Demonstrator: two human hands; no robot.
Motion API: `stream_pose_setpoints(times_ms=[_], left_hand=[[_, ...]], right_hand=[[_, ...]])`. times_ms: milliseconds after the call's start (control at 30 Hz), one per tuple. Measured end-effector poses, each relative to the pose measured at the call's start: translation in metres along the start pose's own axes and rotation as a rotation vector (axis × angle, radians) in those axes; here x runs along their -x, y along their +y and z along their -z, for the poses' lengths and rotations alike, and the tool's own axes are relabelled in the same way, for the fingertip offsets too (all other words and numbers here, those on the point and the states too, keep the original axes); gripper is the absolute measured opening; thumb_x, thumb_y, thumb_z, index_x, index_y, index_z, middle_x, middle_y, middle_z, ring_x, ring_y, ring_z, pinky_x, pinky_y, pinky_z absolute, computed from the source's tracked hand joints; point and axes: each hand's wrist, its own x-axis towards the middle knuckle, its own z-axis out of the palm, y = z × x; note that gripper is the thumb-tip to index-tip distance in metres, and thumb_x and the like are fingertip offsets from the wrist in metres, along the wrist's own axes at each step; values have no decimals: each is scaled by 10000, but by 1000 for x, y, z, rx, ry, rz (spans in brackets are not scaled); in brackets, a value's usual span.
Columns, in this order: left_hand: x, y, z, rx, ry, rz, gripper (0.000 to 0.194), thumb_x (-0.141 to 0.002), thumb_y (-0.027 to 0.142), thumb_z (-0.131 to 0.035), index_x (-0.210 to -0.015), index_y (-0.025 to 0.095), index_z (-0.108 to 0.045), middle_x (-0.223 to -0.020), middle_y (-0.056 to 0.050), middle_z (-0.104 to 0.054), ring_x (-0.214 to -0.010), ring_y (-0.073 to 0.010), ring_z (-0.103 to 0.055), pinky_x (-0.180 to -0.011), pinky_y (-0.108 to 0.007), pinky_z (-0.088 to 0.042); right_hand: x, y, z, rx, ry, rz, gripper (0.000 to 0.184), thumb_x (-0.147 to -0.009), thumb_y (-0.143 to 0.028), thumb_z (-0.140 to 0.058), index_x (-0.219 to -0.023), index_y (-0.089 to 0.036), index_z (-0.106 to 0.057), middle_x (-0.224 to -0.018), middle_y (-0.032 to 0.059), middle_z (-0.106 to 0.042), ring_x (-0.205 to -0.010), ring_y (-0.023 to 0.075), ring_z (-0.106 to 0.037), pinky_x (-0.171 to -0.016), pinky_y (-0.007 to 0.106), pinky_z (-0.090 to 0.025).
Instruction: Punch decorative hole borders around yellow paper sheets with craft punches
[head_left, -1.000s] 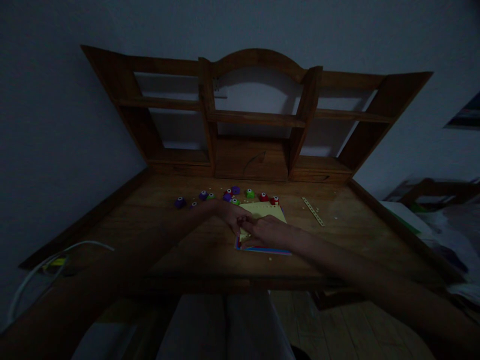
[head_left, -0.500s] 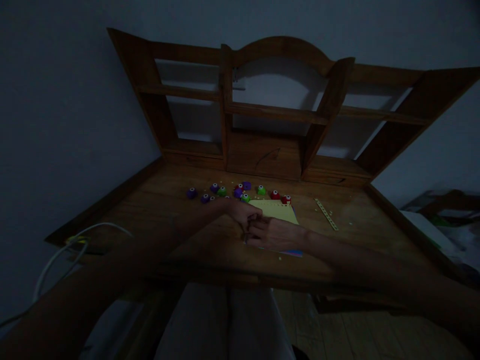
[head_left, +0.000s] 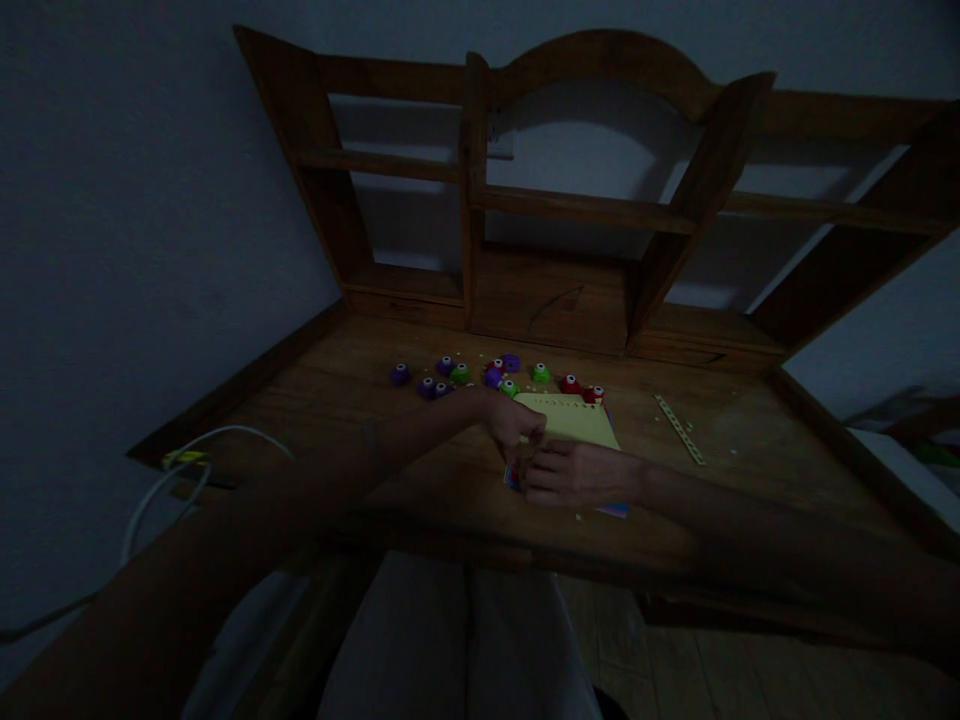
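Observation:
My left hand [head_left: 511, 420] is bent down at the wrist over the left edge of a yellow sheet of paper [head_left: 581, 424], its fingers curled closed. Against it, my right hand [head_left: 570, 474] lies across the lower part of the sheet with the fingers bent together. A small dark, reddish patch shows between the hands, but what they grip there is hidden. Along the sheet's far edge runs a row of punched holes. Blue and pink sheets [head_left: 613, 510] peek out underneath. Beyond the hands sit small craft punches in purple [head_left: 400, 374], green [head_left: 540, 373] and red [head_left: 570, 384].
A yellow paper strip with holes [head_left: 679, 430] lies to the right, with tiny paper bits around it. A wooden hutch [head_left: 555, 300] stands at the back of the desk [head_left: 330, 390]. White cables [head_left: 202, 436] cross the left edge.
The view has shifted, so everything appears slightly to the right. My left hand has tipped, its fingers now pointing more downward, and a reddish patch shows between the hands.

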Motion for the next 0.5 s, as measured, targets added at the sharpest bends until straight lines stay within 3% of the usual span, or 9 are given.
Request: stream_pose_setpoints(times_ms=[133,300,500], left_hand=[[-1,1,0,-33,-37,44,481,-560,257,-749,-968,154,-516,-885,8,-576,-834,-180,-510,-682,-247,-425],[-4,-6,-1,-13,-43,17,499,-516,276,-766,-911,193,-473,-885,11,-543,-816,-178,-491,-676,-247,-410],[-3,-8,1,14,-54,-10,513,-510,294,-770,-904,189,-459,-875,11,-502,-798,-166,-468,-663,-242,-396]], right_hand=[[12,-8,1,-12,13,3,197,-948,-127,-392,-1049,-137,-561,-1005,83,-635,-909,165,-599,-746,317,-492],[29,-24,0,-22,92,-116,289,-914,-105,-460,-1171,-26,-566,-1248,191,-589,-1180,240,-544,-1009,376,-449],[36,-38,-5,-204,67,-326,428,-914,-79,-453,-1338,-25,-445,-1322,172,-550,-1288,224,-455,-1105,370,-391]])
